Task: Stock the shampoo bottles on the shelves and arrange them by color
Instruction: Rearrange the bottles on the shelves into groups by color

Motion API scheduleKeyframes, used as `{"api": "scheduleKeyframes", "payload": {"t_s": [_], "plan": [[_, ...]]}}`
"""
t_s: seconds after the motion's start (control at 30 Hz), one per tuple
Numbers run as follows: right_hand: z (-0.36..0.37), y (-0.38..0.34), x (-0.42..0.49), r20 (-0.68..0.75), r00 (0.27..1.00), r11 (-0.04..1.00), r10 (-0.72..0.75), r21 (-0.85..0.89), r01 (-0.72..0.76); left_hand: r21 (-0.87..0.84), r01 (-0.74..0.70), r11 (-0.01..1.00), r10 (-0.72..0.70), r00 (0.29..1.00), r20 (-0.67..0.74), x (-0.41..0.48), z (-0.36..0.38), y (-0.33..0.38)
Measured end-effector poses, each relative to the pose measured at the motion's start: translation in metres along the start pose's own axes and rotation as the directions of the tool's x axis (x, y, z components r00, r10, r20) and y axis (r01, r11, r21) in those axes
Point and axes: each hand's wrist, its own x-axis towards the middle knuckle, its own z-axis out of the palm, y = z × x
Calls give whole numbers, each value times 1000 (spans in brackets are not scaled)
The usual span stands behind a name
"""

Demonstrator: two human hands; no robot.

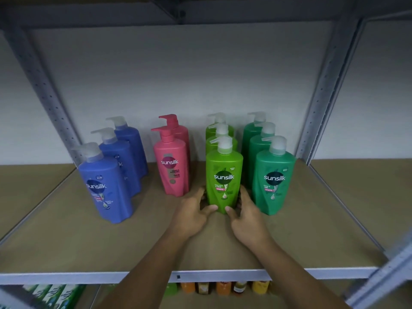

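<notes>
On the brown shelf board (pixel 66 241) we see the left hand (pixel 191 217) and the right hand (pixel 247 219) gripping the base of the front lime-green bottle (pixel 224 175) from each side, with thumbs on its front. Two more lime bottles (pixel 219 139) stand behind it. Dark green bottles (pixel 274 175) stand just right, pink bottles (pixel 170 170) left, blue bottles (pixel 104 186) far left.
</notes>
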Motion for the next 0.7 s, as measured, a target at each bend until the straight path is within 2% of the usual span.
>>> {"api": "scheduleKeyframes", "payload": {"t_s": [0.7], "plan": [[-5,-10,-5,8,1000,1000,-6,13,5,-24,-19,1000,19,1000,-10,-2,-1,2]]}}
